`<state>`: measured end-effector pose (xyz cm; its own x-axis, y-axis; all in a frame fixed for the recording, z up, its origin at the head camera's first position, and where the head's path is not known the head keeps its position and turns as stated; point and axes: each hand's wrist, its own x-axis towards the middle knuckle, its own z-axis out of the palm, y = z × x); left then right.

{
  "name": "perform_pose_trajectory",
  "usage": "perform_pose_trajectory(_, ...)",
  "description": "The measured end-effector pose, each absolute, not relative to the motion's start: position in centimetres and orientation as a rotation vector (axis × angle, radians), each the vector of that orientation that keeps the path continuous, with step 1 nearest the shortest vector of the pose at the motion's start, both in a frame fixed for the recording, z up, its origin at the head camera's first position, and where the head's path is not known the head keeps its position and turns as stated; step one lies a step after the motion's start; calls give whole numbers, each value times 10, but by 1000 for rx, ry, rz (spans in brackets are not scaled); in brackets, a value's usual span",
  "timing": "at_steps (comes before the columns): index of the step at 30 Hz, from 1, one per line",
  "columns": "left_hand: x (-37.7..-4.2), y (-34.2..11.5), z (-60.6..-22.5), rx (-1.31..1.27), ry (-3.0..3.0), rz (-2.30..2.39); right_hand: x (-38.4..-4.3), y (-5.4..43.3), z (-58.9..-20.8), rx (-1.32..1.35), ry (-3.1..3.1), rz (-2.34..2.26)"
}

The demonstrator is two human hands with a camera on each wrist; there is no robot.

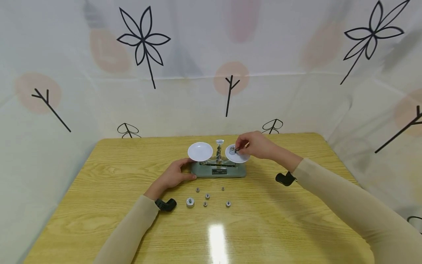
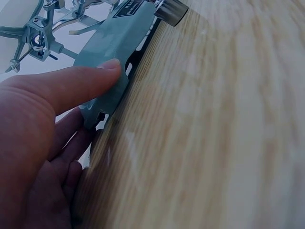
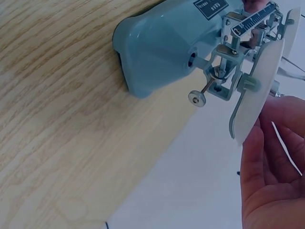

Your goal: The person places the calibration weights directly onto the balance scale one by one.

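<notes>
Balance looks grey-green — round white pans; black label.

Pale chars., prob. Chinese, too small to be read, are borne by the blk. rect. plate on the glossy grey-green balance base; tick marks are seen on the blk. straight scale strip.

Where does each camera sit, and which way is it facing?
Head: on the person's head, facing forward and down at the balance scale and table; both sleeves, the left hand and the right hand show.
Left wrist: worn there, facing one end of the scale's base; the left hand's thumb and fingers show.
Right wrist: worn there, facing the base's other end and a pan; the right hand shows.
Both wrist views share the base's dark label.
</notes>
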<state>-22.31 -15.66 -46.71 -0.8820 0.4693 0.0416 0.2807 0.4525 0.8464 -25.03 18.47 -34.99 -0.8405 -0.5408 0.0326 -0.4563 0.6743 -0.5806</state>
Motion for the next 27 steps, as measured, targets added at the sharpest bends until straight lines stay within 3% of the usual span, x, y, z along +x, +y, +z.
perform_pose_trajectory(27,-225,-157,-471,670,2528,1395,-246,208,-348,-835,2796,-999)
